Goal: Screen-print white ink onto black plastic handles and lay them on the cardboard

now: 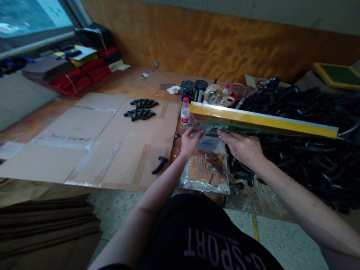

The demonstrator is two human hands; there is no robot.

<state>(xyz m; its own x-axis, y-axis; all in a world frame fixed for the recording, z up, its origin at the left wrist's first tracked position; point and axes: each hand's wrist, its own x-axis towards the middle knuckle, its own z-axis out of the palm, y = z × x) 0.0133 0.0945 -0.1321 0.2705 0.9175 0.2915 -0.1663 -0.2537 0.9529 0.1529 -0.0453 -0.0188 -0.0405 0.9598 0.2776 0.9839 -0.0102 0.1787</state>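
Note:
My left hand [190, 140] and my right hand [241, 146] both reach under the raised yellow-edged screen frame [261, 120]. Their fingers curl round a dark part lying on the plastic-covered board [206, 176] beneath the frame. The part itself is mostly hidden by my fingers and the frame. One loose black curved piece [159, 164] lies on the cardboard just left of my left wrist.
A large heap of black curved parts [306, 157] fills the right side. Flattened cardboard [92, 142] covers the left, with two fanned sets of black parts [140, 109]. A small bottle [185, 111], ink jars [194, 89] and a tape roll [213, 93] stand behind the frame.

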